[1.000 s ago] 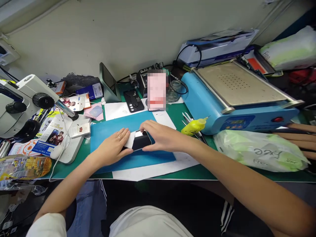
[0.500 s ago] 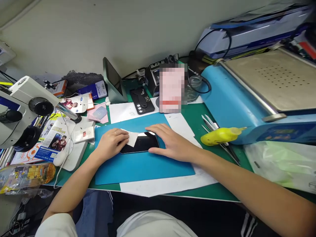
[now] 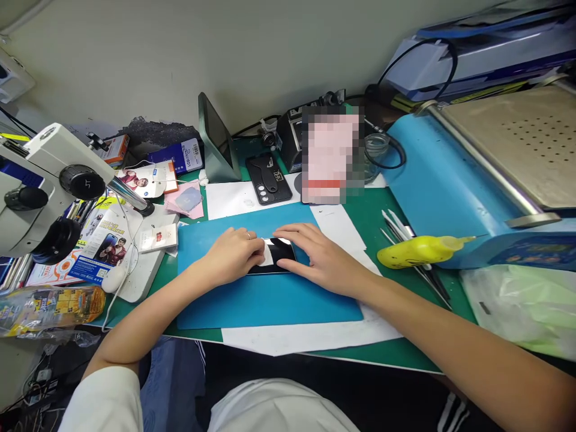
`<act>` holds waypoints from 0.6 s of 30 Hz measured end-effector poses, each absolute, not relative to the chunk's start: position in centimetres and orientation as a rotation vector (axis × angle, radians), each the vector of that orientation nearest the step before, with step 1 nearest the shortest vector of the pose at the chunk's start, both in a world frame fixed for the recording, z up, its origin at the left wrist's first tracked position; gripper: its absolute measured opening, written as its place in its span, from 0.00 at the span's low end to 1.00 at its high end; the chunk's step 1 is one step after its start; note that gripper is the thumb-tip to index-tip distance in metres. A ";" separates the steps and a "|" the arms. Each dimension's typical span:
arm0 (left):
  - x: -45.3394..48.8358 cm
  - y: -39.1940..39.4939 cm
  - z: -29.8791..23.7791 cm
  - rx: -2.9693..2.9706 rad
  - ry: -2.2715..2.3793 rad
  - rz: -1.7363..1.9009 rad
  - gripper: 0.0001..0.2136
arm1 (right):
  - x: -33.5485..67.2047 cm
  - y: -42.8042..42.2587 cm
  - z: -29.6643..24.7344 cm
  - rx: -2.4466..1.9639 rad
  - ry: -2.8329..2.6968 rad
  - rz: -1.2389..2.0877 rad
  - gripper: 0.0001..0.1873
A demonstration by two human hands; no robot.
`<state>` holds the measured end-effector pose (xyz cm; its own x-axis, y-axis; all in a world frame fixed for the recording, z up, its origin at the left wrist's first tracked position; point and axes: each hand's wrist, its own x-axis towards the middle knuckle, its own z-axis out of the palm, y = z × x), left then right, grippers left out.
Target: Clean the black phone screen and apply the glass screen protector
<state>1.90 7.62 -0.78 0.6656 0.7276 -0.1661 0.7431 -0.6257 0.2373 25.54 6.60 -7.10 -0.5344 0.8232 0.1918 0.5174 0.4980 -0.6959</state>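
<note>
A black phone (image 3: 279,253) lies screen up on a blue mat (image 3: 265,294) on the green bench. My left hand (image 3: 231,255) covers its left half, fingers together, pressing a small white wipe (image 3: 267,255) onto the glass. Resting at the phone's right end, my right hand (image 3: 315,255) has its fingers stretched over the top edge and its thumb along the near edge, steadying the phone.
A microscope (image 3: 49,180) stands at the left over packaging and leaflets. A blue heating machine (image 3: 454,180) fills the right, with a yellow squeeze bottle (image 3: 416,251) and tweezers (image 3: 405,231) before it. A black phone case (image 3: 269,186) and a small stand (image 3: 216,144) sit behind the mat. White paper sheets (image 3: 306,336) lie under the mat.
My left hand slid right across the screen with the wipe, covering more of the phone. My right hand stayed at the right end. The camera shifted slightly.
</note>
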 end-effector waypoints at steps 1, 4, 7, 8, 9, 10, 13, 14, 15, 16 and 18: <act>1.9 7.8 -0.7 2.595 1.164 -0.078 0.06 | 25.5 6.6 -7.1 -1.101 -2.228 0.802 0.27; 1.7 8.5 -0.8 2.578 1.178 -0.052 0.07 | 25.5 6.7 -7.1 -1.095 -2.226 0.813 0.27; 1.4 8.9 -0.8 2.555 1.224 -0.015 0.07 | 25.5 6.7 -7.0 -1.099 -2.232 0.802 0.28; 1.4 8.8 -0.9 2.550 1.220 -0.012 0.07 | 25.5 6.7 -7.0 -1.105 -2.232 0.797 0.28; 1.4 8.7 -0.9 2.548 1.207 -0.015 0.07 | 25.5 6.7 -7.0 -1.109 -2.229 0.793 0.28; 1.4 8.6 -0.9 2.548 1.187 -0.022 0.06 | 25.5 6.7 -7.0 -1.110 -2.229 0.792 0.28; 1.6 8.3 -1.0 2.550 1.168 -0.026 0.06 | 25.5 6.7 -7.0 -1.100 -2.226 0.799 0.28; 1.7 8.2 -1.0 2.549 1.185 -0.018 0.07 | 25.5 6.7 -7.0 -1.099 -2.224 0.802 0.28; 1.7 8.2 -1.1 2.547 1.202 -0.010 0.07 | 25.5 6.7 -7.1 -1.101 -2.220 0.804 0.28; 1.8 8.2 -1.1 2.545 1.214 -0.004 0.07 | 25.5 6.7 -7.1 -1.105 -2.215 0.803 0.28; 1.9 8.2 -1.2 2.541 1.210 0.000 0.07 | 25.5 6.7 -7.1 -1.107 -2.213 0.801 0.27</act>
